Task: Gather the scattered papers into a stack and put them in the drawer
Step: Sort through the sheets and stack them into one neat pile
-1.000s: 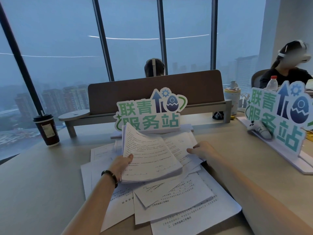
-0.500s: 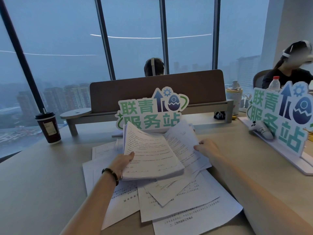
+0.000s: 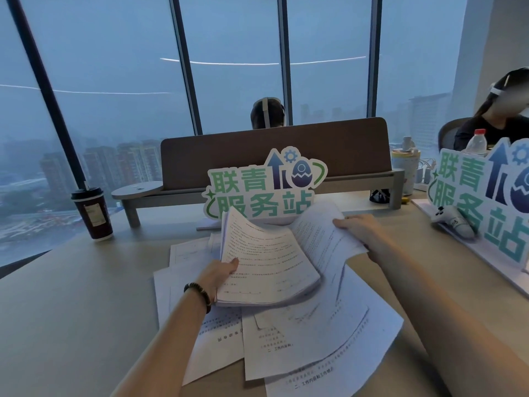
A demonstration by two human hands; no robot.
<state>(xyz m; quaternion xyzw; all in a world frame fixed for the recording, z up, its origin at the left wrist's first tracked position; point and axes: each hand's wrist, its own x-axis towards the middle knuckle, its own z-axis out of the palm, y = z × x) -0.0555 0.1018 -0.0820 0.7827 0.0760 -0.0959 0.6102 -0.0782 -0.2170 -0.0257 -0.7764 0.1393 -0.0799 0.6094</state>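
Right hand (image 3: pixel 362 233) now higher, sheet (image 3: pixel 317 233) pinched; left hand (image 3: pixel 217 275) gripping stack (image 3: pixel 266 262).

The right hand (image 3: pixel 361 233) lifts its loose sheet (image 3: pixel 320 233) higher off the desk than a second ago, far edge curling up, seemingly swinging it toward the stack (image 3: pixel 266 262) in the left hand (image 3: pixel 217 275).

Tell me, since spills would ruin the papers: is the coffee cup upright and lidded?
Yes. The coffee cup stands upright on the desk, black lid on.

Two signs (image 3: pixel 264 186), one cup (image 3: pixel 92 214), one bottle (image 3: pixel 476 142), two hands (image 3: pixel 219 275)
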